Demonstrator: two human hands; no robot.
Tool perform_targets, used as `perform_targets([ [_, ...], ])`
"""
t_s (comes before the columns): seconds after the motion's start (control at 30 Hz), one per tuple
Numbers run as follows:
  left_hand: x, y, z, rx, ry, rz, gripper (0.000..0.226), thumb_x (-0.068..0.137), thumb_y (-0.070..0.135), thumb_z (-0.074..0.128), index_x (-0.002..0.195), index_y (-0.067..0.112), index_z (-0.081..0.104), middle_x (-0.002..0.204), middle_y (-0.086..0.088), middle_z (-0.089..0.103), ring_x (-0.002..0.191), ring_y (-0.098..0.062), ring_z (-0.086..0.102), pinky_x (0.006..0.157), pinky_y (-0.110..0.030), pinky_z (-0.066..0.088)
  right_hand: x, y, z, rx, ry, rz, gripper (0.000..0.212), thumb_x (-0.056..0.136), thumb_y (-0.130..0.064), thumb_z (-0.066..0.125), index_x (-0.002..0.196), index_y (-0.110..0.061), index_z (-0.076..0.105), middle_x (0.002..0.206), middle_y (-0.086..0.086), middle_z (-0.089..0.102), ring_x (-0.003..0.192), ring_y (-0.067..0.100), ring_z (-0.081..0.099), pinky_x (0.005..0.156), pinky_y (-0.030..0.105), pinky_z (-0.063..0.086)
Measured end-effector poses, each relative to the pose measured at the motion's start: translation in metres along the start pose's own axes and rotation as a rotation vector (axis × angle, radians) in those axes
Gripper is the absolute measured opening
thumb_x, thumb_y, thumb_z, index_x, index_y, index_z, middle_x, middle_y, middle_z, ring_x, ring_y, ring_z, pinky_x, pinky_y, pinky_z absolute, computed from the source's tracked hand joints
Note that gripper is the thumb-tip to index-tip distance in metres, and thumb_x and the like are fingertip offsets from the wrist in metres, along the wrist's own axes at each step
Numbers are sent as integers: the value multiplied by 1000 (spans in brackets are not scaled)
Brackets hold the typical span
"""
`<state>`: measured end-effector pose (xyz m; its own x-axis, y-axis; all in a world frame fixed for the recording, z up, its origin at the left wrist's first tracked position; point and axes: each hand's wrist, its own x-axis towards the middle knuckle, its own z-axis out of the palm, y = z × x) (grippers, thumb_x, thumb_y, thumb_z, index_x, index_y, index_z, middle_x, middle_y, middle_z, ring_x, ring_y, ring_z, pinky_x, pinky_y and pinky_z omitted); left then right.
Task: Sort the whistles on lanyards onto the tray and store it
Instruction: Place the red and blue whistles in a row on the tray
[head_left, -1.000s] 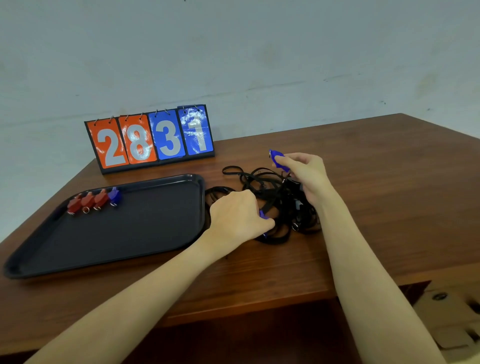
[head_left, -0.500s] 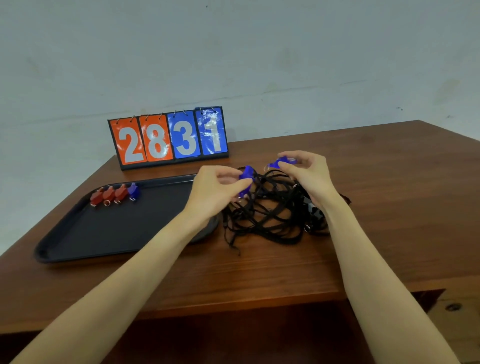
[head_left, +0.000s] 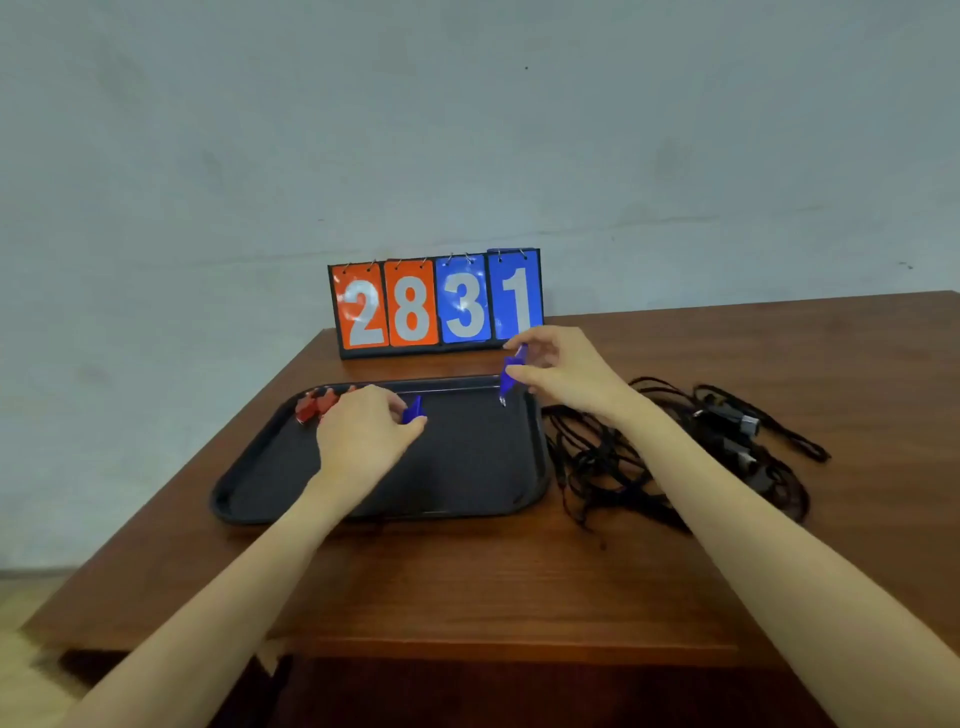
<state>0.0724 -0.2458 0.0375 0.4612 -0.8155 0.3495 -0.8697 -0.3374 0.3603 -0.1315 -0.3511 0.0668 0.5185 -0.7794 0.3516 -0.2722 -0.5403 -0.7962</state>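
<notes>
Both hands have left the lanyard tangle and now hover over the tray, each carrying a blue whistle.

Red whistles (head_left: 316, 404) lie at the black tray's (head_left: 467, 506) far-left corner; left hand (head_left: 363, 441) pinches a blue whistle (head_left: 413, 410) beside them; right hand (head_left: 563, 374) pinches a second blue whistle (head_left: 511, 371) above the tray's far-right corner; black lanyards (head_left: 675, 457) lie heaped right of the tray; the scoreboard (head_left: 436, 304) stands behind it.
</notes>
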Motion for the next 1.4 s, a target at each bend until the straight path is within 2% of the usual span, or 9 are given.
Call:
perform_targets([
  [0.07, 13, -8, 1, 50, -4, -4, 30, 82, 43, 70, 100, 19, 72, 88, 3, 70, 79, -9, 61, 66, -25, 51, 14, -4, 18, -2, 32, 54, 37, 89, -11, 61, 126, -9, 56, 108, 1, 56, 100, 19, 60, 80, 28, 54],
  [0.17, 35, -17, 6, 45, -7, -4, 33, 79, 44, 72, 97, 17, 74, 93, 2, 70, 89, -14, 63, 75, -30, 55, 30, -4, 41, -47, 49, 119, 44, 92, -9, 58, 134, -11, 44, 117, 0, 48, 106, 13, 49, 66, 11, 42],
  [0.3, 58, -22, 11, 78, -26, 59, 35, 78, 48, 72, 93, 17, 73, 96, 1, 68, 96, -14, 59, 83, -30, 52, 47, -4, 61, -46, 17, 165, 50, 90, -7, 60, 135, -13, 37, 128, 10, 50, 111, 19, 54, 68, 15, 47],
  [0.4, 68, -24, 16, 133, -41, 66, 37, 80, 48, 69, 99, 16, 71, 107, -2, 64, 105, -17, 54, 88, -31, 50, 61, -7, 68, -59, 9, 192, 52, 91, -7, 60, 136, -13, 36, 129, 11, 50, 109, 18, 53, 60, 14, 45],
  [0.7, 72, -36, 25, 187, -75, 109, 42, 82, 51, 66, 103, 15, 68, 116, -4, 58, 109, -17, 50, 92, -30, 45, 84, -9, 79, -154, 34, 171, 47, 90, -9, 62, 132, -8, 43, 136, 7, 47, 120, 18, 49, 61, 11, 41],
  [0.8, 71, -42, 18, 195, -99, 132, 51, 83, 57, 60, 114, 17, 64, 121, -4, 56, 112, -18, 49, 96, -31, 43, 85, -6, 84, -149, 12, 200, 49, 89, -10, 63, 133, -11, 39, 131, 11, 52, 118, 20, 53, 57, 10, 38],
  [1.03, 65, -62, -18, 210, -58, 395, 33, 97, 23, 50, 129, 26, 58, 133, 7, 53, 123, -12, 42, 106, -29, 35, 94, -11, 92, -144, -22, 221, 48, 88, -14, 65, 129, -12, 40, 124, 13, 60, 116, 22, 57, 57, 11, 39],
  [1.23, 58, -64, -7, 293, -249, 547, 41, 97, 23, 43, 137, 31, 49, 138, 12, 50, 124, -8, 35, 104, -27, 25, 94, -11, 98, -99, -4, 230, 46, 88, -13, 66, 127, -13, 42, 121, 13, 60, 114, 22, 58, 58, 11, 42],
  [1.4, 58, -70, -2, 336, -318, 589, 47, 96, 25, 43, 143, 31, 41, 146, 12, 42, 127, -8, 31, 104, -27, 23, 94, -7, 103, -126, -14, 214, 41, 87, -13, 67, 123, -11, 47, 119, 12, 60, 114, 21, 57, 62, 12, 42],
])
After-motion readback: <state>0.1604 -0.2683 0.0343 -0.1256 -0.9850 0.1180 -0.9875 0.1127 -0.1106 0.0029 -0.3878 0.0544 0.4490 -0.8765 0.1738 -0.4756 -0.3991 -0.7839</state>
